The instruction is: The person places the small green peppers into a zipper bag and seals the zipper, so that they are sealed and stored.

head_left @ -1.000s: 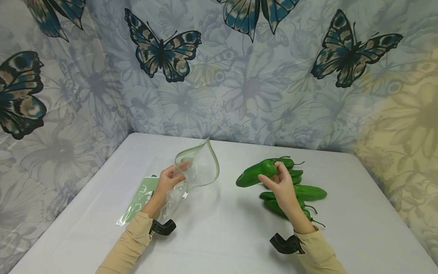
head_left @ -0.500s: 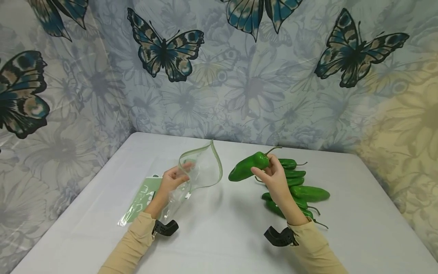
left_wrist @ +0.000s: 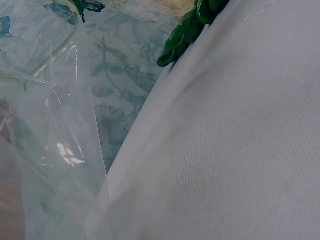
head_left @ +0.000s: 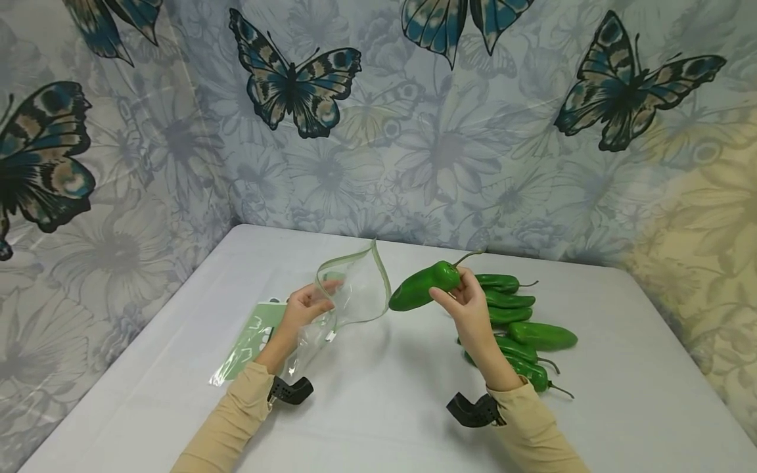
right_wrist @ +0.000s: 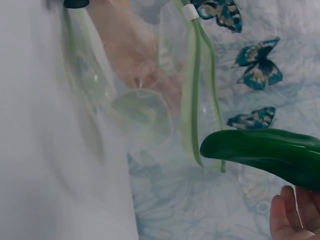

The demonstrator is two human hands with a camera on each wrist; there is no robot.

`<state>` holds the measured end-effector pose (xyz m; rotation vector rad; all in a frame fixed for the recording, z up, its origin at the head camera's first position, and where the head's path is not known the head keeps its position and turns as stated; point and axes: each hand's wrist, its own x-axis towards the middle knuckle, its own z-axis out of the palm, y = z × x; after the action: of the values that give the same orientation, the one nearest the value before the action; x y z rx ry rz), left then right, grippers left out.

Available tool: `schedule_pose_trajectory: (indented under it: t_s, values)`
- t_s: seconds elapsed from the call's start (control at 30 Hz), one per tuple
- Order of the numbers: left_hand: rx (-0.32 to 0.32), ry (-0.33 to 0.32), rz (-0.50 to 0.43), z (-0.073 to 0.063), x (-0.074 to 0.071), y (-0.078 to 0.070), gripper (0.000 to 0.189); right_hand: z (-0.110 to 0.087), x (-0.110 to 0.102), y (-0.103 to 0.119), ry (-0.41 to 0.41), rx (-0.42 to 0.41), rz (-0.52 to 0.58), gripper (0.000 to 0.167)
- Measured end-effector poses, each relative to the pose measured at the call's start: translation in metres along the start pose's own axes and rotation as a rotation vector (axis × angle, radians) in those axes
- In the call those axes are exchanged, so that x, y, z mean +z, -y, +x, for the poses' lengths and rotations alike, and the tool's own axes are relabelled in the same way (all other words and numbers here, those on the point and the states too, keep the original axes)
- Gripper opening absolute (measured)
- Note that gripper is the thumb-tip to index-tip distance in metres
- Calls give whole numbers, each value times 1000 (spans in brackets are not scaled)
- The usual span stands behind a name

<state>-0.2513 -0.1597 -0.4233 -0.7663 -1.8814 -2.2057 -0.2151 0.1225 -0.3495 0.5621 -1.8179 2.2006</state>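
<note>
A clear zip bag (head_left: 357,289) with a pale green edge stands with its mouth spread wide, facing right. My left hand (head_left: 304,307) grips it by its left side, thumb outside and fingers showing through the film. In my right hand (head_left: 470,309) a green pepper (head_left: 422,287) is pinched near its stem end, held up off the table. Its blunt tip points left, right at the bag's green rim. The right wrist view shows the pepper (right_wrist: 265,150) overlapping the edge of the bag's mouth (right_wrist: 192,100). Bag film (left_wrist: 60,125) fills the left of the left wrist view.
Several more green peppers (head_left: 543,336) lie in a loose row on the right of the white table (head_left: 378,420). Under and beside the left forearm lies a flat green printed packet (head_left: 251,338) in clear film. A butterfly-patterned cloth wall (head_left: 443,164) rises behind the table.
My right hand has lifted the pepper away from the others and carried it left to the bag's opening. The left hand keeps its hold on the bag; the whole view has shifted slightly.
</note>
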Motion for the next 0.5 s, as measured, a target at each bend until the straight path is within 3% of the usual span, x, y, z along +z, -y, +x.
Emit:
schedule_pose_trajectory:
  t_s: [0.33,0.5]
  values:
    - [-17,-19,-14,0,1,1,41,-2,11,-9,1,11,13,31]
    - [-13,-22,-24,0,1,1,40,-5,17,-13,60,36,-2,30]
